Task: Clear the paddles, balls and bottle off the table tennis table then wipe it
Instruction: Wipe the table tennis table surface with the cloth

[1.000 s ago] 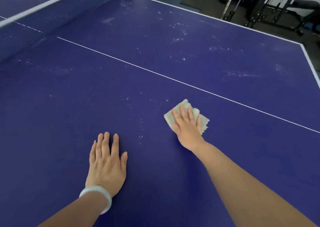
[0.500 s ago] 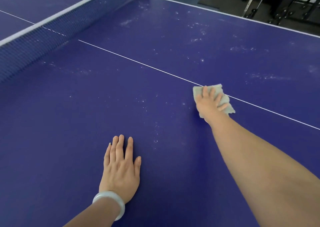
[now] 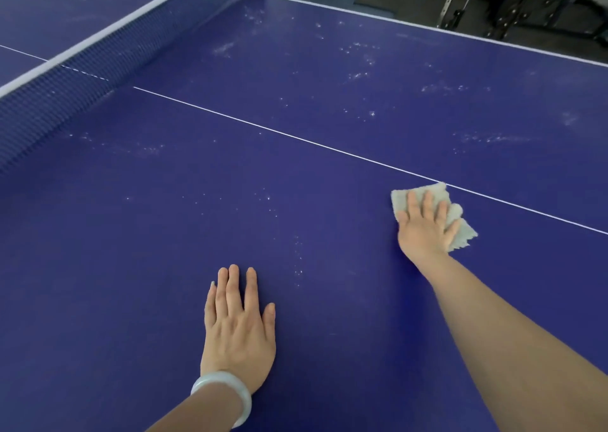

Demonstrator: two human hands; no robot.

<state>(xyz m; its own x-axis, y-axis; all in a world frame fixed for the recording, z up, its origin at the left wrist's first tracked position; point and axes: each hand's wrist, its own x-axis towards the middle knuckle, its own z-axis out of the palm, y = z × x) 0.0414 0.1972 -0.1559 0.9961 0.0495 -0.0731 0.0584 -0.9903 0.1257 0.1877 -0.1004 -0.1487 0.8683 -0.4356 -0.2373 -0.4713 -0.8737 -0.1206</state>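
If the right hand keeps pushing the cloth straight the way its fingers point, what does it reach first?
The right hand presses the cloth flat, fingers aimed away from the person. The white centre line comes first; the cloth's far corner already touches it. Beyond lie pale dusty smears on bare table, no objects.

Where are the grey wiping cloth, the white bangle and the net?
Grey wiping cloth (image 3: 455, 212): head view, bare right part beside the fingers.
White bangle (image 3: 241, 395): head view, outer curve on the left wrist.
Dark blue net (image 3: 65, 89): head view, mesh below the white top band.
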